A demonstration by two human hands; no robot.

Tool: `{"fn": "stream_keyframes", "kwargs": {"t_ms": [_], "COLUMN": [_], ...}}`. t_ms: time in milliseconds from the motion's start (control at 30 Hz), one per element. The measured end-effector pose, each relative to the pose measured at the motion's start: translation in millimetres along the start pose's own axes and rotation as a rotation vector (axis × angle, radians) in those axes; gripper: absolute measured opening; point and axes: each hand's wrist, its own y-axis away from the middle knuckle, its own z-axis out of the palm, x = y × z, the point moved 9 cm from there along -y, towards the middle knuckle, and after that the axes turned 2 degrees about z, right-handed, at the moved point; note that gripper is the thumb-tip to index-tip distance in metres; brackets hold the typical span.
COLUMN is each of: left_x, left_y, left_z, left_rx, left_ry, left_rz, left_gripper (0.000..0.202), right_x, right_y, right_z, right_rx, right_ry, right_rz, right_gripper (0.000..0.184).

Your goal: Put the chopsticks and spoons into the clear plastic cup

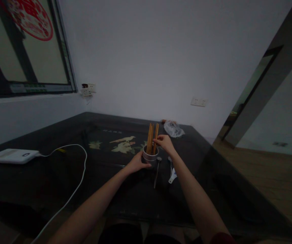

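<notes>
A metal cup point(150, 157) stands on the dark table, with several wooden chopsticks point(149, 139) upright in it. My left hand point(137, 163) is wrapped round the cup's left side. At the cup's right rim, my right hand point(164, 142) pinches chopsticks point(156, 135) whose lower ends are inside the cup; how many it grips I cannot tell. A metal spoon point(157, 173) lies just in front of the cup. Beside my right forearm lie a white spoon point(172, 176) and another metal utensil point(170, 160), both partly covered by the arm.
The black table point(125, 196) bears a painted bird and flower pattern. A white power bank point(14, 156) with a white cable point(85, 166) is at the left. A clear plastic bag point(173, 129) lies near the wall. A dark flat object point(234, 198) is at the right.
</notes>
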Motion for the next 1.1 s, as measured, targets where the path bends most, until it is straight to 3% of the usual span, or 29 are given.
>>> {"fn": "stream_keyframes", "kwargs": {"t_ms": [500, 733, 1100], "left_x": [0.0, 4.4, 5.4], "left_y": [-0.3, 0.4, 1.1], "left_z": [1.5, 0.6, 0.5], "left_rx": [-0.016, -0.007, -0.010], "left_ry": [0.020, 0.017, 0.001], "left_rz": [0.012, -0.002, 0.007], "left_gripper": [0.084, 0.080, 0.080], "right_x": [-5.3, -3.5, -1.9], "right_y": [7.8, 8.1, 8.5], "right_z": [6.2, 7.7, 3.7], "right_rx": [-0.079, -0.035, 0.022], "right_ry": [-0.125, -0.263, -0.269], "right_rz": [0.006, 0.058, 0.027], "right_gripper": [0.028, 0.026, 0.028]}}
